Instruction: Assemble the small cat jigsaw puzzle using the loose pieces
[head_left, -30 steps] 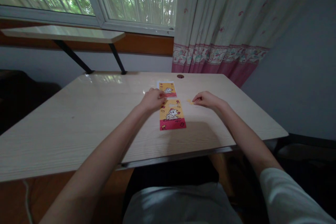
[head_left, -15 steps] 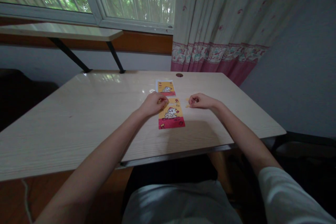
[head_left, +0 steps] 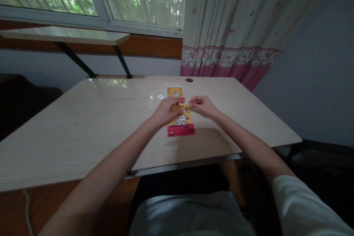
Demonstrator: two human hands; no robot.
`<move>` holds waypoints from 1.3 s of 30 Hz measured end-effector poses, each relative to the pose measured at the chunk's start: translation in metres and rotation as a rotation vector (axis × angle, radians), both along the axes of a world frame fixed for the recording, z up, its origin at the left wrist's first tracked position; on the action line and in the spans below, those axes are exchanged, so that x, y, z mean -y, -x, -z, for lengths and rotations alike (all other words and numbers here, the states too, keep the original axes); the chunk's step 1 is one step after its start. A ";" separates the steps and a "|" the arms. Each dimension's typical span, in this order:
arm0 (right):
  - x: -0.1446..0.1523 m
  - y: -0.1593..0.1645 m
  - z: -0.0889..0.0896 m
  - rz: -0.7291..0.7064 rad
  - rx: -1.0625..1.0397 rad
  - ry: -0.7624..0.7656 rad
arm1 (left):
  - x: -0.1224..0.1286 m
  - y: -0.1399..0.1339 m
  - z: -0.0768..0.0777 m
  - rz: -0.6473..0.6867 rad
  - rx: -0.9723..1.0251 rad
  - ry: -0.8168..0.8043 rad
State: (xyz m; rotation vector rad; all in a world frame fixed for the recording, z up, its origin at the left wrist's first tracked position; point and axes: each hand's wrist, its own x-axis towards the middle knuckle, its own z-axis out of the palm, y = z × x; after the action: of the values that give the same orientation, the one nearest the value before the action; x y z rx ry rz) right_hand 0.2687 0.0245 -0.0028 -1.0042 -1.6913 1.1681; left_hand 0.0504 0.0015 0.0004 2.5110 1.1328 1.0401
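Observation:
On the table in front of me lies a yellow-and-red cartoon picture (head_left: 181, 129) with a white animal, which looks like a jigsaw puzzle. My left hand (head_left: 166, 110) rests over its upper left part, thumb and forefinger apart. At the picture's upper right edge, my right hand (head_left: 204, 106) pinches a small yellow piece (head_left: 187, 106), mostly covered by the fingertips. Just beyond sits a smaller matching picture card (head_left: 174, 90) with a white border, its lower part touched or overlapped by my left fingers.
The pale wooden table (head_left: 110, 125) runs wide to the left, its front edge close to my body. A raised shelf (head_left: 83, 36) on black brackets stands at the back left. Behind are a cable hole (head_left: 189, 80), a curtain (head_left: 221, 37) and a window.
My right hand has moved left with the small yellow piece, from the bare table to the picture's upper edge. My left thumb and forefinger have spread apart over the picture.

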 end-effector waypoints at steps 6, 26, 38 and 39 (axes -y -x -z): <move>0.001 0.005 0.005 0.023 -0.014 -0.058 | 0.000 -0.001 -0.001 -0.024 0.020 -0.058; 0.013 0.001 -0.006 0.221 0.451 -0.702 | 0.002 -0.001 -0.005 -0.028 0.244 -0.044; 0.001 -0.002 0.012 0.184 0.546 -0.792 | -0.003 0.002 0.001 -0.006 0.176 0.063; -0.001 -0.002 0.014 0.173 0.551 -0.795 | -0.004 0.004 0.002 -0.016 0.147 0.075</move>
State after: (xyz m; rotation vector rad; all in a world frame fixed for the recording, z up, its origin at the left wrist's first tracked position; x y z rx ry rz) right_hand 0.2709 0.0252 -0.0171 -0.9534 -2.1650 0.0328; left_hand 0.0468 0.0055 -0.0014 2.3298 1.1294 1.1429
